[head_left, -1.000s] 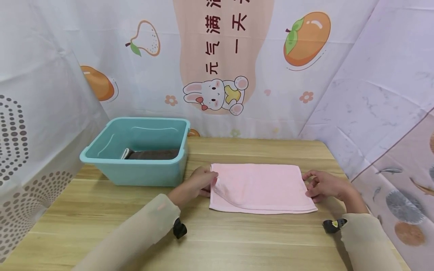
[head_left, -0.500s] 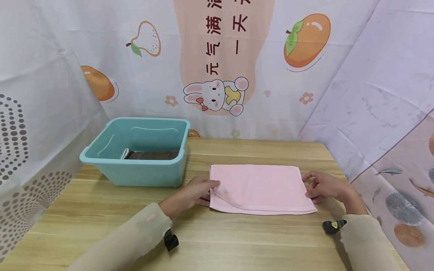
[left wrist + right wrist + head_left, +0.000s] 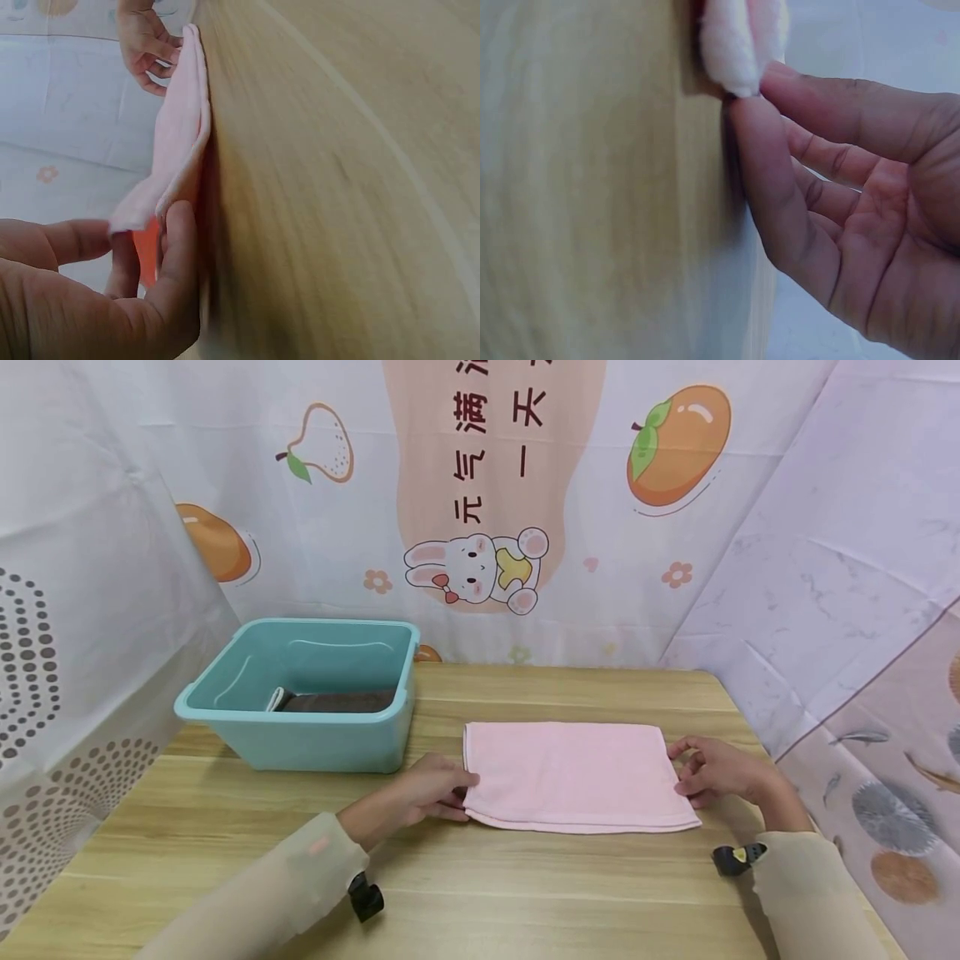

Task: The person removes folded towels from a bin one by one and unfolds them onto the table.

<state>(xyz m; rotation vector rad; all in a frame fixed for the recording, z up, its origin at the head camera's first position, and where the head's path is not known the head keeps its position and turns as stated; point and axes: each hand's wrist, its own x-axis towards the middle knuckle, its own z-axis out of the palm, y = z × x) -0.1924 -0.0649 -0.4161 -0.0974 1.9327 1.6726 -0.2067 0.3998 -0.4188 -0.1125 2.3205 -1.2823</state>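
One pink towel (image 3: 573, 777), folded in layers, lies on the wood-grain table (image 3: 525, 893), near the tub and to its right. Two hands attend its short ends: the left hand (image 3: 427, 789) pinches the left edge near the front corner between thumb and fingers; the right hand (image 3: 723, 772) pinches the right edge between thumb and forefinger. One turquoise tub (image 3: 300, 745) holds a dark brown cloth (image 3: 337, 702). One printed backdrop (image 3: 600, 610) hangs behind, showing a rabbit and fruit.
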